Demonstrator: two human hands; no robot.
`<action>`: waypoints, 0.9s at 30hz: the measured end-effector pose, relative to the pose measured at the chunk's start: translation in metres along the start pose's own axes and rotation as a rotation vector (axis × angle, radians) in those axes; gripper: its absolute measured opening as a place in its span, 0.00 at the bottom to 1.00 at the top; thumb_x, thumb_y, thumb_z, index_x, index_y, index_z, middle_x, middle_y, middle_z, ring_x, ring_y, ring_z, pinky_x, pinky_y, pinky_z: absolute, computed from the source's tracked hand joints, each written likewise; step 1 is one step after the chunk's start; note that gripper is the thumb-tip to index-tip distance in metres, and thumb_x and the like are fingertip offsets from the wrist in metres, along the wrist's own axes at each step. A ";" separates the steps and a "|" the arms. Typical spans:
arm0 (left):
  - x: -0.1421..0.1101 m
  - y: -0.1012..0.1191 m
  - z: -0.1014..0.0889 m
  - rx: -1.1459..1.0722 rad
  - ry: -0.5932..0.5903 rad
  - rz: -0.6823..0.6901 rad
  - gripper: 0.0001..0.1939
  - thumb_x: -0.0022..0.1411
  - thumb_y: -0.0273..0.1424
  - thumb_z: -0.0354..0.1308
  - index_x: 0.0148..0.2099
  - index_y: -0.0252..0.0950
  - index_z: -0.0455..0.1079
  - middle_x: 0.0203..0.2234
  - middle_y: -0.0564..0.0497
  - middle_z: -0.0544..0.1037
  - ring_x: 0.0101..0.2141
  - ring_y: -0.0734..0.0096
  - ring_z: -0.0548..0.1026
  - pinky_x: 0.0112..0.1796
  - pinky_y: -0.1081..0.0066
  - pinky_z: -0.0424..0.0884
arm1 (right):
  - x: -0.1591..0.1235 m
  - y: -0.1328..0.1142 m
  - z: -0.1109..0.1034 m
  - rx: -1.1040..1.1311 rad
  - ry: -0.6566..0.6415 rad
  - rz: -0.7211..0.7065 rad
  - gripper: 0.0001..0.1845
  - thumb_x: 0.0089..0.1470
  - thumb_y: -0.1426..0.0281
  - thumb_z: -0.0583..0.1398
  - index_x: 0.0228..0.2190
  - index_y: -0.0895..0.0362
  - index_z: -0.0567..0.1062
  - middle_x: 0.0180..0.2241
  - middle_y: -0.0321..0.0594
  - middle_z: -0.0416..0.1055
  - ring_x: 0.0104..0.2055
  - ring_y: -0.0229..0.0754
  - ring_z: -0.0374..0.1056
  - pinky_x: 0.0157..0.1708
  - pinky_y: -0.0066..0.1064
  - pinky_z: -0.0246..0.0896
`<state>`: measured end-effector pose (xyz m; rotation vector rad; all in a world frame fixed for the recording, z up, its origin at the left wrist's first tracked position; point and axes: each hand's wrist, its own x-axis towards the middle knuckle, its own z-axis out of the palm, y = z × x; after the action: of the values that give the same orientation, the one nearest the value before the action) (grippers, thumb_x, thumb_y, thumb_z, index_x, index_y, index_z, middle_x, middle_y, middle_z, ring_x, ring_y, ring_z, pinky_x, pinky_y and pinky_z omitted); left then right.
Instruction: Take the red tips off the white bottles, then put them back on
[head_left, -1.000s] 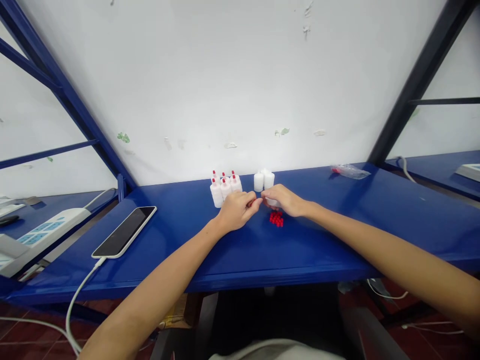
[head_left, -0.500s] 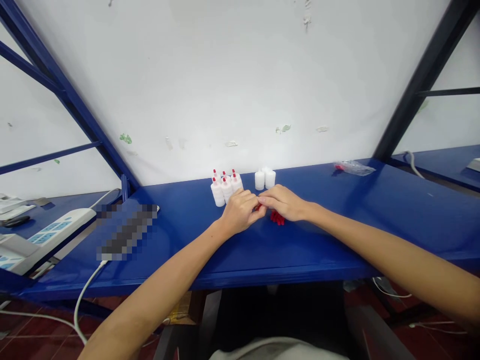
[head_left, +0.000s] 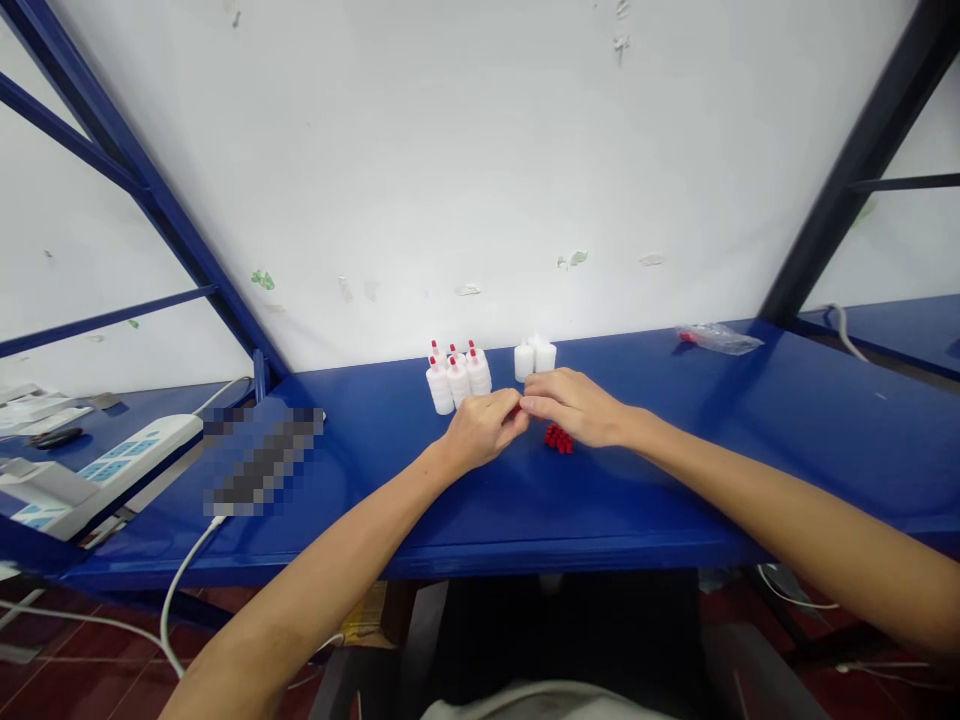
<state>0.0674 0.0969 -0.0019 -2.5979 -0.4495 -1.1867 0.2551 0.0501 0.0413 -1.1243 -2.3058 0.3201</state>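
Observation:
Above the blue table, my left hand (head_left: pixel 489 427) and my right hand (head_left: pixel 576 407) meet at their fingertips. A small red cap (head_left: pixel 518 407) shows between the pinched fingers of both, mostly covered by them. Just below my right hand lies a small pile of red caps (head_left: pixel 559 439). Behind my left hand, several white squeeze bottles with red-tipped nozzles (head_left: pixel 458 377) stand upright in a tight group. Beyond my right hand are a few white bottles without red tips (head_left: pixel 535 361), partly hidden by its fingers.
The blue table (head_left: pixel 450 520) backs onto a white wall. On its left lies a blurred-out dark device (head_left: pixel 266 460) with a white cable (head_left: pixel 178 575). A clear plastic bag (head_left: pixel 720 338) with something red sits at the back right. A white power strip (head_left: pixel 142 455) is at far left.
The view has shifted slightly. Both hands stay together at the red cap, with the right fingers a little differently bent. More of the red pile shows below my right hand.

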 end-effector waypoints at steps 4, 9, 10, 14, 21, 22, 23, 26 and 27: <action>0.003 0.001 -0.006 -0.053 -0.015 0.039 0.15 0.71 0.31 0.41 0.31 0.37 0.61 0.21 0.53 0.70 0.22 0.76 0.67 0.24 0.73 0.61 | -0.001 -0.002 0.002 0.002 -0.020 0.011 0.27 0.62 0.53 0.48 0.19 0.58 0.64 0.18 0.33 0.58 0.22 0.34 0.51 0.27 0.31 0.41; 0.004 0.001 -0.010 -0.105 -0.125 0.036 0.14 0.71 0.32 0.43 0.32 0.37 0.60 0.22 0.53 0.70 0.22 0.75 0.67 0.25 0.72 0.60 | -0.001 -0.005 0.002 0.005 -0.013 -0.011 0.20 0.57 0.60 0.51 0.19 0.57 0.64 0.16 0.32 0.57 0.21 0.34 0.50 0.25 0.30 0.41; 0.004 0.001 -0.010 -0.118 -0.136 0.036 0.14 0.71 0.32 0.43 0.31 0.37 0.60 0.22 0.53 0.70 0.22 0.75 0.66 0.25 0.72 0.60 | -0.001 -0.006 0.001 0.007 -0.016 -0.018 0.19 0.56 0.61 0.51 0.19 0.57 0.64 0.16 0.32 0.57 0.21 0.34 0.50 0.25 0.30 0.41; 0.003 0.003 -0.009 -0.174 -0.180 0.031 0.14 0.70 0.32 0.42 0.31 0.37 0.60 0.22 0.53 0.70 0.23 0.74 0.67 0.26 0.72 0.60 | -0.001 -0.008 0.002 0.000 -0.026 -0.015 0.16 0.52 0.64 0.52 0.17 0.57 0.62 0.15 0.33 0.58 0.20 0.34 0.50 0.24 0.30 0.41; 0.010 0.003 -0.022 -0.282 -0.303 -0.043 0.12 0.68 0.30 0.46 0.31 0.36 0.59 0.23 0.54 0.68 0.23 0.76 0.64 0.27 0.73 0.58 | -0.001 -0.001 0.008 -0.060 0.025 -0.025 0.17 0.55 0.61 0.52 0.20 0.57 0.65 0.18 0.34 0.60 0.21 0.34 0.51 0.26 0.30 0.42; 0.013 0.001 -0.027 -0.307 -0.336 -0.063 0.12 0.68 0.30 0.46 0.30 0.36 0.59 0.22 0.55 0.67 0.23 0.76 0.63 0.27 0.73 0.57 | 0.000 0.001 0.008 -0.082 0.039 -0.019 0.19 0.57 0.59 0.52 0.21 0.57 0.66 0.18 0.34 0.61 0.21 0.35 0.52 0.26 0.30 0.42; 0.016 -0.001 -0.032 -0.328 -0.373 -0.091 0.13 0.69 0.31 0.46 0.30 0.36 0.59 0.22 0.56 0.65 0.23 0.77 0.61 0.27 0.74 0.57 | 0.001 0.003 0.009 -0.102 0.049 -0.005 0.21 0.59 0.56 0.51 0.22 0.57 0.67 0.19 0.34 0.61 0.22 0.35 0.53 0.27 0.30 0.42; 0.022 -0.012 -0.051 -0.356 -0.478 -0.238 0.17 0.70 0.36 0.46 0.27 0.36 0.56 0.19 0.57 0.58 0.22 0.78 0.57 0.26 0.73 0.54 | 0.003 0.013 0.007 -0.142 0.072 0.108 0.25 0.63 0.55 0.47 0.23 0.57 0.69 0.20 0.35 0.63 0.23 0.37 0.57 0.28 0.30 0.43; 0.023 -0.017 -0.057 -0.356 -0.522 -0.295 0.19 0.69 0.38 0.45 0.26 0.36 0.55 0.19 0.58 0.56 0.21 0.78 0.55 0.25 0.73 0.52 | 0.004 0.017 0.006 -0.147 0.080 0.158 0.25 0.63 0.57 0.46 0.22 0.57 0.69 0.20 0.36 0.64 0.24 0.37 0.58 0.28 0.31 0.44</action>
<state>0.0360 0.0966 0.0535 -3.2462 -0.8090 -0.6891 0.2609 0.0640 0.0307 -1.3707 -2.2046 0.1622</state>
